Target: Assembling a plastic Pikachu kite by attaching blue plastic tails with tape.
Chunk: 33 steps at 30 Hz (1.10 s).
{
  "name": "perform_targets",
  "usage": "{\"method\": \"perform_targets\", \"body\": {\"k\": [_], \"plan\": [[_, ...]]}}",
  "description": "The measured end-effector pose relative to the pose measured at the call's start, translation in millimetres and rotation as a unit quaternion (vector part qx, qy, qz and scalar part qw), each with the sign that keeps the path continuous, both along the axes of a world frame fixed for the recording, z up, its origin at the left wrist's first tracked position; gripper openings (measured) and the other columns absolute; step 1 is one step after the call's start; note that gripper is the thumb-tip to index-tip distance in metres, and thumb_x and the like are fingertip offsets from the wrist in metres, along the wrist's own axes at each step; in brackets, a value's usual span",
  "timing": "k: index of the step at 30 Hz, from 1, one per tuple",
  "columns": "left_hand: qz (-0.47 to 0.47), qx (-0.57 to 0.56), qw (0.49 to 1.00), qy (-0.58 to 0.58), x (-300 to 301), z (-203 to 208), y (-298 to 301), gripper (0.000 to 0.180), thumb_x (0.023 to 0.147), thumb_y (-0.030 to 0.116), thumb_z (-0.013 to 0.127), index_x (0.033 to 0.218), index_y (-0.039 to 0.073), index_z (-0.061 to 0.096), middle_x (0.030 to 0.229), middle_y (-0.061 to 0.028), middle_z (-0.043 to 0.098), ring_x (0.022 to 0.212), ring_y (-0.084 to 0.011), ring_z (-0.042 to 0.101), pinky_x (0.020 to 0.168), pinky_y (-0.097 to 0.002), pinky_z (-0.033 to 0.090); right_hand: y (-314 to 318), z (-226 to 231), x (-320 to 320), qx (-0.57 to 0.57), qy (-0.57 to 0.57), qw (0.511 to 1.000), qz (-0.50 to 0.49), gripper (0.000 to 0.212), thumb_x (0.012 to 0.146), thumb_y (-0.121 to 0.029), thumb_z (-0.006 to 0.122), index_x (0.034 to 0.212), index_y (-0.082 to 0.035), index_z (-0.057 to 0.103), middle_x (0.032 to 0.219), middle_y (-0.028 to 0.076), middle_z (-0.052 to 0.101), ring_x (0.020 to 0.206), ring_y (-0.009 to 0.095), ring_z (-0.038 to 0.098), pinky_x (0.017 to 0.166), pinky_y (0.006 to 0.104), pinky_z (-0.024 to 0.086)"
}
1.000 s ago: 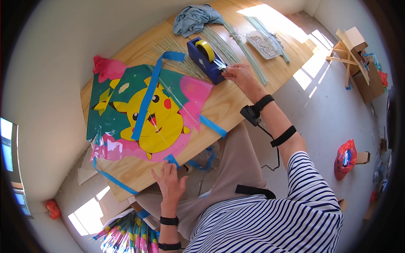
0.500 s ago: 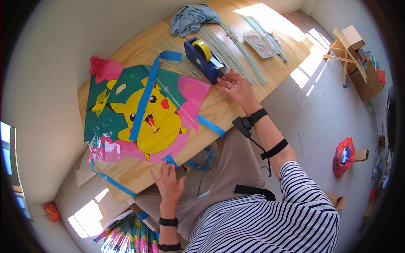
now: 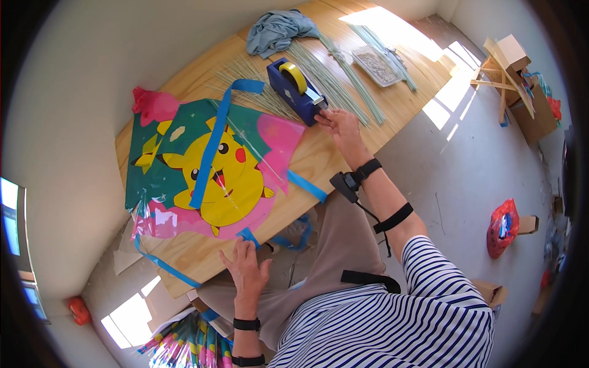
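A kite sail (image 3: 279,138) in green and pink film, printed with a yellow cartoon figure, lies spread on the wooden table. A blue ribbon (image 3: 211,153) runs across it. My left hand (image 3: 247,267) is at the table's near edge, fingers apart, its fingertips on a short blue strip (image 3: 248,235) at the sail's lower edge. At the cutter end of the dark blue tape dispenser (image 3: 288,92), which carries a yellow-cored roll (image 3: 293,78), my right hand (image 3: 340,126) pinches the end of the clear tape. The tape itself is hard to see between the fingers.
Thin pale rods (image 3: 319,67) lie in bundles behind the dispenser, beside a clear box (image 3: 377,66) of small pieces and a crumpled blue-grey cloth (image 3: 279,30). More folded printed film (image 3: 190,343) sits below the table at left. A red bag (image 3: 502,230) stands on the floor.
My right hand has drawn slightly toward the left, its fingers closing together at the dispenser's cutter. My left hand stays in place at the blue strip.
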<state>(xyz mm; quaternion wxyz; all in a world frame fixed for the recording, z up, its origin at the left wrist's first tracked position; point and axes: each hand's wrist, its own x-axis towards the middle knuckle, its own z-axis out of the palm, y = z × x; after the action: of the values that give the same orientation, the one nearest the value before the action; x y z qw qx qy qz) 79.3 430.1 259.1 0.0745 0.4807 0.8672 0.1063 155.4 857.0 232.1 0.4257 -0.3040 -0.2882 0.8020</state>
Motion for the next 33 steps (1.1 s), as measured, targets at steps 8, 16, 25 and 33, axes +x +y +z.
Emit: {"method": "perform_targets", "body": {"k": [8,16,25,33], "plan": [[0.002,-0.004,1.0,-0.007,0,1,0,0.062,0.073,0.024,0.082,0.125,0.0,0.06,0.129,-0.0122,0.055,0.139,-0.0307,0.044,0.114,-0.0723,0.015,0,2,-1,0.049,-0.002,0.999,-0.015,0.002,0.089,0.001,0.066,0.088,0.001,0.065,0.087,0.012,0.071,0.088,0.026,0.074,0.077,0.0318,0.055],[0.001,-0.006,1.0,-0.01,-1,2,1,0.061,0.073,0.024,0.082,0.125,0.0,0.06,0.129,-0.0124,0.055,0.138,-0.0305,0.045,0.114,-0.072,0.015,1,-1,-2,0.056,-0.011,0.998,-0.032,0.005,0.092,0.004,0.059,0.091,0.005,0.064,0.099,0.018,0.071,0.102,0.034,0.072,0.09,0.0438,0.057],[0.006,0.004,1.0,-0.006,2,2,1,0.062,0.072,0.021,0.083,0.125,0.0,0.059,0.137,-0.0132,0.05,0.137,-0.0308,0.045,0.114,-0.0722,0.014,7,-2,-25,0.099,-0.223,0.966,-0.081,0.007,0.086,0.007,0.061,0.079,0.005,0.06,0.08,0.018,0.067,0.068,0.03,0.074,0.062,0.0386,0.063],[0.001,0.011,1.0,0.012,4,0,1,0.064,0.072,0.021,0.083,0.126,0.0,0.057,0.138,-0.0118,0.049,0.136,-0.03,0.045,0.114,-0.0731,0.014,15,1,-34,0.098,-0.324,0.933,-0.118,0.012,0.084,0.008,0.058,0.072,0.006,0.058,0.067,0.016,0.064,0.053,0.027,0.07,0.045,0.0374,0.057]]}}
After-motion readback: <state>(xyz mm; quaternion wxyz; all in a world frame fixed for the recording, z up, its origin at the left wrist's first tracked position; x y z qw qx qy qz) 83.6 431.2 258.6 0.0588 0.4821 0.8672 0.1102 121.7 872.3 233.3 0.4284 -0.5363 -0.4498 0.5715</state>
